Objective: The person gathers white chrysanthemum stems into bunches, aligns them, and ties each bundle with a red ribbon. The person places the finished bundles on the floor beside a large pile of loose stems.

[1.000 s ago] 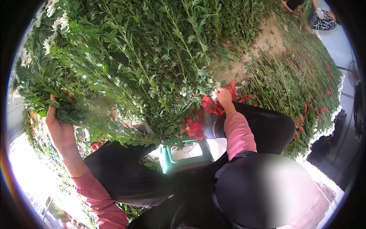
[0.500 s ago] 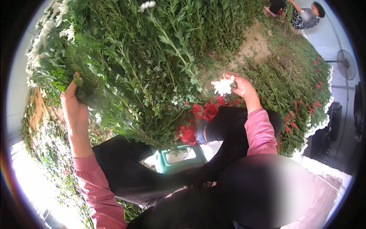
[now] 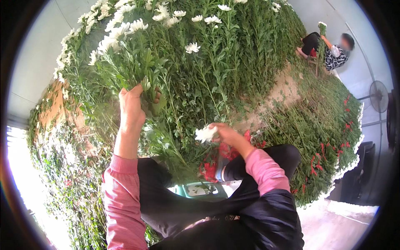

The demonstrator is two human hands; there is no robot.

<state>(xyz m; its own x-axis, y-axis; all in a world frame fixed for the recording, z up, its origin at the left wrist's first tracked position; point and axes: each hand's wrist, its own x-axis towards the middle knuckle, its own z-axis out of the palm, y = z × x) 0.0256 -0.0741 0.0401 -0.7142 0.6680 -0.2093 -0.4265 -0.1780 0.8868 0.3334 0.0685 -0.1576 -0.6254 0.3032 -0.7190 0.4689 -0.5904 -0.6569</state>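
My left hand (image 3: 132, 109) is closed around the stems of a bunch of white chrysanthemums (image 3: 129, 68), whose blooms point up and to the left. Below that fist, the leafy stem ends hang toward my knees. A white chrysanthemum bloom (image 3: 206, 134) sits in the closed fingers of my right hand (image 3: 227, 135), slightly blurred; I cannot make out its stem. Directly beyond both hands stands a large heap of chrysanthemums (image 3: 233, 71), green stems with white blooms along the top. Red strips (image 3: 209, 170) lie by my foot, under my right hand.
A green plastic stool (image 3: 202, 189) stands between my legs. On the right lies a pile of cut stems (image 3: 308, 129) with red ties and white blooms at its outer edge. A seated co-worker (image 3: 336, 54) holds a bunch at the far right, near a fan (image 3: 378, 96). More foliage (image 3: 66, 175) covers the left.
My left hand has swung the bunch rightward and more upright. My right hand has moved left and down with its bloom, closer to the left. The view has shifted, showing more of the heap's top.
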